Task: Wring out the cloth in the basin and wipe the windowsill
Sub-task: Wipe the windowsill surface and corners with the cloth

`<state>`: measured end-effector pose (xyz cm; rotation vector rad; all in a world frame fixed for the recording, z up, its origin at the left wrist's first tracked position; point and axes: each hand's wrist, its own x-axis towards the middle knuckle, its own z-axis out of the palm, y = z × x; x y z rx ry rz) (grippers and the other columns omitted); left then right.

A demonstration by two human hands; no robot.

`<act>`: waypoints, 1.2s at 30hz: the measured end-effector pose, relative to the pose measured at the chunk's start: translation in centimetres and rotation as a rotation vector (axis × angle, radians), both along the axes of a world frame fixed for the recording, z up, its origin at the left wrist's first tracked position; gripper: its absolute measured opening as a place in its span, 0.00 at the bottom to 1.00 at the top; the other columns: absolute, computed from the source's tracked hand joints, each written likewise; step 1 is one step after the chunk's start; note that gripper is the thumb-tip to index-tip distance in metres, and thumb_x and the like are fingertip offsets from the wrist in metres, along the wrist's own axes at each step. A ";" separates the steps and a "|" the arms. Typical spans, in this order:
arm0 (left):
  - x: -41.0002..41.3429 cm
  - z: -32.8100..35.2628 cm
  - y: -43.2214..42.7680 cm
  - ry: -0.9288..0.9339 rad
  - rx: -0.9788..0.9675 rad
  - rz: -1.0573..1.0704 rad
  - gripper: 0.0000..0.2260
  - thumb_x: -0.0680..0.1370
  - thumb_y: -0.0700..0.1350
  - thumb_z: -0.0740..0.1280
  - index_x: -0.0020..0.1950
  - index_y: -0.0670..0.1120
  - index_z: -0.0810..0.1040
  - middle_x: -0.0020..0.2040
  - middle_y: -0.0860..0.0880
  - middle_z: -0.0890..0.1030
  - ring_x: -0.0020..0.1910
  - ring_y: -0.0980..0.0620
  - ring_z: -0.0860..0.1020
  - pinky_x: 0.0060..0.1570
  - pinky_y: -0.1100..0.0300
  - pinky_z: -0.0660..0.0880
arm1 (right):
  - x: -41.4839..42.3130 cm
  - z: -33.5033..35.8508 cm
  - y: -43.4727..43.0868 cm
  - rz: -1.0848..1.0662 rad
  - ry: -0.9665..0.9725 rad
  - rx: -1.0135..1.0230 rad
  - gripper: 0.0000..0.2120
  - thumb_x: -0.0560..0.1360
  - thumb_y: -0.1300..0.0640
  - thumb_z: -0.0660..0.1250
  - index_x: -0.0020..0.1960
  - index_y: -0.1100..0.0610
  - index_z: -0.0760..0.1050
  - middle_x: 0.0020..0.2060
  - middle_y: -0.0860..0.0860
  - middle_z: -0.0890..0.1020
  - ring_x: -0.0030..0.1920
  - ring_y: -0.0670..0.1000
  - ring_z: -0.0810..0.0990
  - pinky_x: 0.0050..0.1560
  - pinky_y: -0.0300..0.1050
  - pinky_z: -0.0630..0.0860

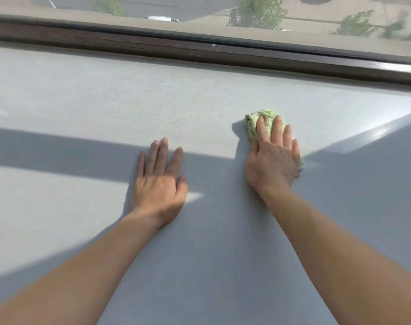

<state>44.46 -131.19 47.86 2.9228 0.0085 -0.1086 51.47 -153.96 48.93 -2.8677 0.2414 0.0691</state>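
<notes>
A wide pale grey windowsill [82, 95] fills most of the view, part in sun and part in shadow. A bunched light green cloth [258, 118] lies on it right of centre. My right hand [273, 158] presses flat on top of the cloth, fingers spread over it, with green showing past the fingertips and at the hand's right edge. My left hand [158, 181] rests palm down on the bare sill to the left of the cloth, fingers apart, holding nothing. No basin is in view.
A dark brown window frame [199, 50] runs along the far edge of the sill, with the glass pane [199, 10] above it showing a street and trees far below. Fine dust specks show on the sunlit sill ahead of the hands.
</notes>
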 end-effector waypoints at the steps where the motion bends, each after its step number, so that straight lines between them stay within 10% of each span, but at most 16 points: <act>1: 0.0 0.0 0.0 -0.001 -0.002 0.000 0.31 0.76 0.56 0.47 0.80 0.52 0.54 0.81 0.46 0.46 0.79 0.52 0.40 0.75 0.51 0.36 | -1.7 -0.2 1.5 0.047 -0.015 0.012 0.25 0.82 0.49 0.50 0.78 0.41 0.53 0.81 0.49 0.52 0.80 0.56 0.49 0.78 0.54 0.45; 6: 0.2 0.4 0.2 0.001 -0.018 -0.011 0.30 0.76 0.56 0.49 0.79 0.53 0.55 0.81 0.46 0.47 0.79 0.52 0.41 0.75 0.52 0.36 | -8.2 -0.2 1.5 0.482 -0.021 0.017 0.26 0.81 0.49 0.54 0.78 0.41 0.58 0.80 0.48 0.56 0.80 0.54 0.52 0.78 0.53 0.48; 13: 0.1 0.2 0.2 0.009 -0.018 -0.021 0.29 0.77 0.55 0.49 0.79 0.55 0.53 0.81 0.46 0.45 0.79 0.51 0.40 0.75 0.50 0.35 | -7.5 0.0 0.3 0.047 -0.012 0.024 0.26 0.82 0.50 0.51 0.79 0.41 0.53 0.81 0.48 0.51 0.80 0.54 0.48 0.78 0.52 0.44; 18: -1.3 1.6 0.8 -0.141 -0.492 0.009 0.21 0.80 0.48 0.52 0.72 0.48 0.69 0.74 0.47 0.69 0.76 0.51 0.61 0.76 0.45 0.46 | -18.1 -0.5 3.6 0.474 -0.050 -0.002 0.29 0.76 0.53 0.60 0.77 0.43 0.61 0.79 0.50 0.60 0.79 0.57 0.57 0.76 0.57 0.54; 21: -4.0 2.5 1.5 -0.178 -0.461 -0.008 0.19 0.79 0.47 0.54 0.66 0.45 0.75 0.66 0.44 0.76 0.70 0.46 0.69 0.74 0.41 0.55 | -17.5 -0.2 1.1 0.438 -0.019 -0.025 0.26 0.80 0.50 0.57 0.77 0.41 0.61 0.79 0.48 0.58 0.79 0.54 0.55 0.77 0.54 0.51; 26: -12.0 2.4 3.3 -0.022 -0.221 -0.173 0.25 0.81 0.55 0.46 0.73 0.49 0.69 0.78 0.45 0.62 0.79 0.46 0.54 0.75 0.42 0.42 | -18.1 0.3 4.2 -0.044 0.008 0.051 0.27 0.81 0.50 0.52 0.79 0.40 0.52 0.81 0.48 0.50 0.80 0.53 0.47 0.78 0.52 0.43; 32: -13.5 1.6 4.4 0.067 -0.067 -0.254 0.31 0.79 0.61 0.35 0.79 0.55 0.55 0.81 0.49 0.46 0.79 0.51 0.41 0.74 0.42 0.37 | -27.6 -0.1 5.7 0.491 -0.028 -0.012 0.27 0.79 0.51 0.59 0.77 0.42 0.61 0.79 0.49 0.58 0.79 0.55 0.54 0.76 0.57 0.55; 36: -13.6 1.0 4.3 0.059 -0.010 -0.259 0.31 0.79 0.61 0.36 0.79 0.54 0.55 0.81 0.48 0.47 0.79 0.49 0.42 0.74 0.42 0.37 | -25.7 0.7 2.3 0.266 -0.024 -0.014 0.25 0.80 0.51 0.58 0.77 0.43 0.63 0.79 0.48 0.59 0.79 0.54 0.56 0.78 0.54 0.51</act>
